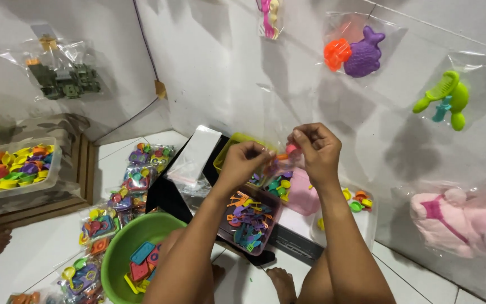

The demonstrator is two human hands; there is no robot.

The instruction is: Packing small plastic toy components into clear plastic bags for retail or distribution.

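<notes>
Both my hands are raised in front of the wall, pinching a small clear plastic bag (279,163) between them. My left hand (244,162) grips the bag's left side. At the top right of the bag my right hand (315,151) pinches it, with a small pink and orange toy piece (291,150) at the fingertips. Below the hands sits a dark tray (250,218) holding several small colourful plastic toy pieces. A yellow-green box (227,151) stands just behind my left hand.
A green basin (120,247) with flat toy pieces is by my left knee. Filled toy bags (125,194) lie in a row on the white tile floor. A clear tub (18,166) of toys rests on a wooden crate at left. Bagged toys hang on the wall.
</notes>
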